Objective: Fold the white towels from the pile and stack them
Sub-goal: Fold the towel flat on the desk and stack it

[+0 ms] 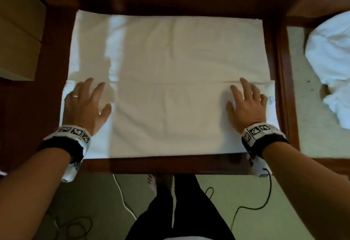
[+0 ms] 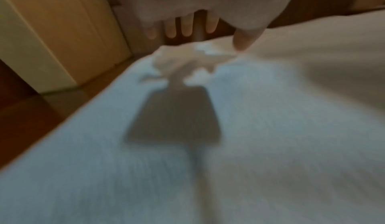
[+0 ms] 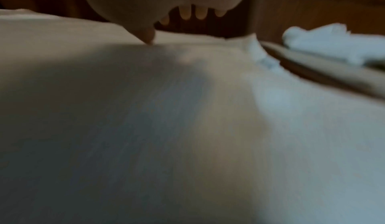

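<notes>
One white towel [image 1: 166, 80] lies spread on the dark wooden table [image 1: 170, 164], its long axis running left to right, its near part folded over to a crosswise edge at mid-towel. The left hand [image 1: 86, 105] and right hand [image 1: 246, 105], fingers straight and spread, press flat on the folded layer's two ends, holding nothing. One crumpled pile of towels [image 1: 329, 65] sits at the right, apart.
</notes>
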The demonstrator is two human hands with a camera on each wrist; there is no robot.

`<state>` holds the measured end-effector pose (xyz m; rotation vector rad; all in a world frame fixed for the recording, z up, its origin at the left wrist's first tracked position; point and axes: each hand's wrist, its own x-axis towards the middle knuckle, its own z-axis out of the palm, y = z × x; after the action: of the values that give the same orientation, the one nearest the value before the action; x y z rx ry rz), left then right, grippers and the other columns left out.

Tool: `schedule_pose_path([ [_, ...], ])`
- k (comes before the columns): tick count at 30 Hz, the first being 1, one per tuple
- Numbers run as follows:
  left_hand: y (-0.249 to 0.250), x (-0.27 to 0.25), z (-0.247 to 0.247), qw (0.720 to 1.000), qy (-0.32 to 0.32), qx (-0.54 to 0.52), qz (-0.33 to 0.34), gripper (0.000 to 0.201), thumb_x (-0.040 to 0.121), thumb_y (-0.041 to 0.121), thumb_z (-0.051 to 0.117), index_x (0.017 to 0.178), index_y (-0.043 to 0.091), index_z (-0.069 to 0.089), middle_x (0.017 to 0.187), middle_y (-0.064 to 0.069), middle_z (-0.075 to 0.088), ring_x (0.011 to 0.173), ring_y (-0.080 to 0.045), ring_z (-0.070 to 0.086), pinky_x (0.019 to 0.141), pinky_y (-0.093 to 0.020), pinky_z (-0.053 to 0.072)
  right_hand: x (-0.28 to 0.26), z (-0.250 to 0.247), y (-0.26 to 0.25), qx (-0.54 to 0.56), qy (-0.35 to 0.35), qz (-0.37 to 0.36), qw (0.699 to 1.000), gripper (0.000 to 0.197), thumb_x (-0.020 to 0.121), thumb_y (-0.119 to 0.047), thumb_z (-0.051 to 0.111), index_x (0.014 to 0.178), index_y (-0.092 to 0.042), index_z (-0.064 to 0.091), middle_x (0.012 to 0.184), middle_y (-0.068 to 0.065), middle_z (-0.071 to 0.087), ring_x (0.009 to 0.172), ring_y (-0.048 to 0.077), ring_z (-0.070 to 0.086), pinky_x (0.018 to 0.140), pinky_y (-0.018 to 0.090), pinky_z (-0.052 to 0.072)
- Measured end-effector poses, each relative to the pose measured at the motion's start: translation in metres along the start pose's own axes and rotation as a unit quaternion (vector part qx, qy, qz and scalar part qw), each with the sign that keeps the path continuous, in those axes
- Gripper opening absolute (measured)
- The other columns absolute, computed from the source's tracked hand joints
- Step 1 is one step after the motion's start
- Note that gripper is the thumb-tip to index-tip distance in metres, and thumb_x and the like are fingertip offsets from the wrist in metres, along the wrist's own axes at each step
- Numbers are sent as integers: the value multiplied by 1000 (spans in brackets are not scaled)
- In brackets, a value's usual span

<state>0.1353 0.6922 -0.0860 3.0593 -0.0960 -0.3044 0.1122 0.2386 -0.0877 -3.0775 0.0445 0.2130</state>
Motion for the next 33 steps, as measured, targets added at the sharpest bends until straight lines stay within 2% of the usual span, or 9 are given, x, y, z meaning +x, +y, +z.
schedule_pose_path([
  [4, 4, -62, 50, 995, -97, 8, -6, 78, 92, 71, 16, 160, 34, 6, 168, -5, -2, 152, -39, 4, 118, -61, 12, -75, 42, -2, 15, -111, 25, 993, 67, 96, -63, 18, 157, -36, 8, 166, 2, -8, 152, 29, 2, 116, 53, 17],
  [6, -2, -84, 64, 995, -100, 11, -14, 79, 91, 74, 10, 159, 37, -4, 168, -2, -10, 152, -39, -2, 118, -61, 7, -94, 51, 5, 13, -124, 36, 992, 68, 94, -68, 10, 155, -42, -5, 164, -3, -20, 152, 24, -10, 120, 51, 9],
  [12, 21, -100, 62, 996, -82, -12, -19, 81, 90, 72, 17, 159, 31, 5, 168, -8, -2, 152, -38, 4, 118, -63, 9, -90, 43, -41, 65, -84, 65, 992, 70, 95, -60, 16, 157, -29, 12, 166, 6, -5, 153, 26, -1, 118, 55, 16],
  [15, 50, -99, 65, 996, -80, -5, 48, 80, 89, 71, 25, 159, 33, 15, 168, -6, 6, 152, -36, 9, 116, -64, 11, -85, 46, -112, 73, -61, -88, 992, 67, 96, -57, 28, 155, -25, 26, 165, 10, 9, 152, 30, 11, 114, 53, 19],
  [19, 53, -105, 76, 995, -87, 11, 44, 80, 89, 73, 22, 159, 35, 14, 169, -1, 1, 153, -37, 7, 114, -66, 12, -91, 60, -125, 12, -118, -203, 972, 68, 97, -63, 26, 157, -34, 14, 166, 5, -1, 153, 27, 2, 116, 55, 19],
  [22, 50, -107, 78, 996, -81, 11, 46, 81, 88, 73, 24, 159, 33, 17, 168, -2, 3, 152, -37, 8, 114, -66, 12, -80, 59, -67, -1, -113, -142, 983, 69, 94, -70, 20, 156, -41, 11, 166, -1, -1, 153, 20, 1, 118, 51, 16],
  [28, 56, -106, 75, 996, -76, 8, 40, 82, 87, 71, 30, 157, 31, 26, 167, -4, 11, 151, -39, 14, 113, -67, 16, -53, 31, 49, 18, -143, 112, 983, 70, 93, -73, 9, 154, -43, -11, 163, -6, -23, 150, 16, -17, 121, 54, 0],
  [31, 66, -101, 69, 997, -78, -16, 12, 83, 85, 70, 32, 155, 26, 30, 165, -8, 16, 149, -40, 16, 113, -67, 15, -50, 29, 31, 24, -101, 136, 985, 70, 95, -65, 11, 157, -33, -2, 164, 2, -18, 152, 25, -11, 120, 57, 7],
  [33, 80, -94, 63, 996, -64, -58, -14, 82, 84, 66, 34, 153, 22, 33, 163, -10, 21, 148, -39, 18, 115, -67, 16, -56, 31, -3, 23, -71, 69, 995, 69, 97, -60, 17, 158, -30, 1, 164, 5, -16, 152, 27, -9, 119, 55, 8],
])
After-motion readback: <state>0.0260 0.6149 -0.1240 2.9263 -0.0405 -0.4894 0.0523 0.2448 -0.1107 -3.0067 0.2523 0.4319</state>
